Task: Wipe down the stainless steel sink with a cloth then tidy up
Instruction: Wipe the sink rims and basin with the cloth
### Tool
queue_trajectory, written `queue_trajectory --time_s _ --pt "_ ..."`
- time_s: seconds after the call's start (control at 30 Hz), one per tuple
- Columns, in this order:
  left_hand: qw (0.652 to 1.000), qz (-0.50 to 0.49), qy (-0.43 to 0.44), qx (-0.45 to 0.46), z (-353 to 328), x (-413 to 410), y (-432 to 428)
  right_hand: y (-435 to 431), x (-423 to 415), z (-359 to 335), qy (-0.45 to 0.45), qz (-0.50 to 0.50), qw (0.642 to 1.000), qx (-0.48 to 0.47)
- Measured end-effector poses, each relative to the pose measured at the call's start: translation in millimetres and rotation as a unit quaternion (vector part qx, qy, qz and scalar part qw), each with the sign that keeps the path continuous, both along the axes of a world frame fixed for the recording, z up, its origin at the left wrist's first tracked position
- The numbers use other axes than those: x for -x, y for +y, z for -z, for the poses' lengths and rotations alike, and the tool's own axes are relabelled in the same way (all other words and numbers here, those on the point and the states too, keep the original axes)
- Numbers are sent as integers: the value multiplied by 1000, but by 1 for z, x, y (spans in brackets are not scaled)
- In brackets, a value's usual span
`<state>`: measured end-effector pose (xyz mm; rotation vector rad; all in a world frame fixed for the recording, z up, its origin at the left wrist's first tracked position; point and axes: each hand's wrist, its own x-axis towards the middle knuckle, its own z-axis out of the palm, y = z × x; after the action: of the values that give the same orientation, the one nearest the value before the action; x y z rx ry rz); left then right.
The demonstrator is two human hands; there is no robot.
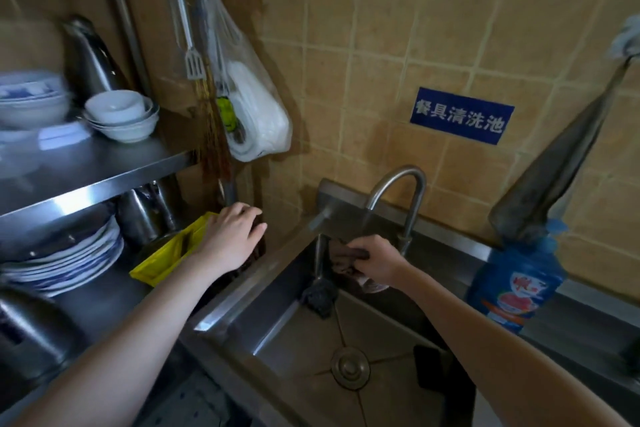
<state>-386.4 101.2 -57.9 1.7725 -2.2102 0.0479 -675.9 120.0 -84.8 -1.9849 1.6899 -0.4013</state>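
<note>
Steel shelf: stacked bowls. Sink rim: detergent bottle.

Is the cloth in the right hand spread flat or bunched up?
Bunched: the cloth is wadded in the right hand, near the faucet.

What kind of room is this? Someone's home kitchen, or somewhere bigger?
Probably the dishwashing corner of a canteen or restaurant kitchen. A deep steel sink with a tall tap sits against a tiled wall, steel shelves hold stacked plates and bowls, and a blue sign hangs above.
</note>
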Motion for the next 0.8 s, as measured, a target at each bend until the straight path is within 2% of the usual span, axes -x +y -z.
queue_trajectory --time_s 0.37,0.8 --pt "1000 -13 -3 5 -39 -86 -30 -49 -95 -46 -23 -23 995 93" --pt "993 -116 -2 24 -56 -245 -32 -114 -257 -74 -22 -99 984 147"
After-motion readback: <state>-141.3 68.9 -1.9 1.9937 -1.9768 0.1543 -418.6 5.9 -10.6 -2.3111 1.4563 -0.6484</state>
